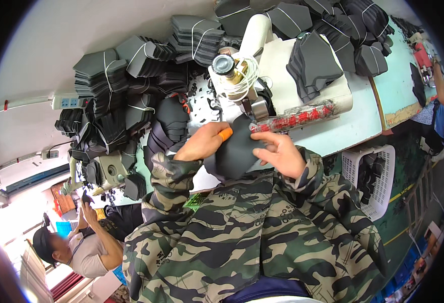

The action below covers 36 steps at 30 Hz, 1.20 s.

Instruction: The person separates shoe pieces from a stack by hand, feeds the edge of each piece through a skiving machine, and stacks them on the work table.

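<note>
In front of my body lies a dark grey, curved foam piece (238, 147), its far end under the head of a cream machine (256, 109). My left hand (205, 140) is closed on the piece's left edge, with an orange cover on one finger. At the right edge, my right hand (284, 155) touches the piece with thumb and forefinger apart and the other fingers loosely bent. The underside of the piece and any fingertips beneath it are hidden.
Cut foam pieces (169, 118) lie left of the machine, and tied foam stacks (98, 76) line the back. A red-marked roller-like bar (303, 117) extends right. A white basket (386, 174) holds dark pieces at the right. A co-worker (88, 247) sits at the left.
</note>
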Each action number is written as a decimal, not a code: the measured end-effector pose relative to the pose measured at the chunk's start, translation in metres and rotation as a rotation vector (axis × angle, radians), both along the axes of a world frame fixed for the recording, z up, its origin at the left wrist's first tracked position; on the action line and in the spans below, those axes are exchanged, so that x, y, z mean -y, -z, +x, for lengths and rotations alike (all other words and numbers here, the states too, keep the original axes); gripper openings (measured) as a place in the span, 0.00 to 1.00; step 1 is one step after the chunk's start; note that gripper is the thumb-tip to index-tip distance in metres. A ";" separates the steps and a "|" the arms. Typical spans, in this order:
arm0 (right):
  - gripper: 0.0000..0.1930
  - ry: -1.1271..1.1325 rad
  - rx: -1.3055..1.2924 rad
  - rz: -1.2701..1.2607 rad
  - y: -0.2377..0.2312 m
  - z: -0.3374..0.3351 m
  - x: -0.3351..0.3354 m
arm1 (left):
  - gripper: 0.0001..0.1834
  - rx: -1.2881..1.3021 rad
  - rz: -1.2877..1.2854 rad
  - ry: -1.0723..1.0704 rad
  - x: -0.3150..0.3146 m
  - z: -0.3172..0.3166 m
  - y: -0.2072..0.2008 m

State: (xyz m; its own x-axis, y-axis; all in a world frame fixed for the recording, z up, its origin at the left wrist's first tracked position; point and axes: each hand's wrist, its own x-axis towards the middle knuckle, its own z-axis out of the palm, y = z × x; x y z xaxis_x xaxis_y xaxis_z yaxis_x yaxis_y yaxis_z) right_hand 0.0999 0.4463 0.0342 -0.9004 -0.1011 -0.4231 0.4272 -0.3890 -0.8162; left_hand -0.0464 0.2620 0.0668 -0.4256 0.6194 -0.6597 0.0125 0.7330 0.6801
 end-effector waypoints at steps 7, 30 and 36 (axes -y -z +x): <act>0.25 0.039 -0.020 0.029 -0.010 0.000 0.009 | 0.15 -0.274 -0.030 0.188 -0.023 -0.030 0.002; 0.10 0.238 -0.746 1.697 -0.030 -0.036 -0.165 | 0.29 -0.641 -0.385 0.422 0.071 0.031 0.071; 0.08 -0.044 -0.510 0.722 -0.032 -0.008 -0.062 | 0.26 -0.753 -0.290 0.481 0.061 0.032 0.044</act>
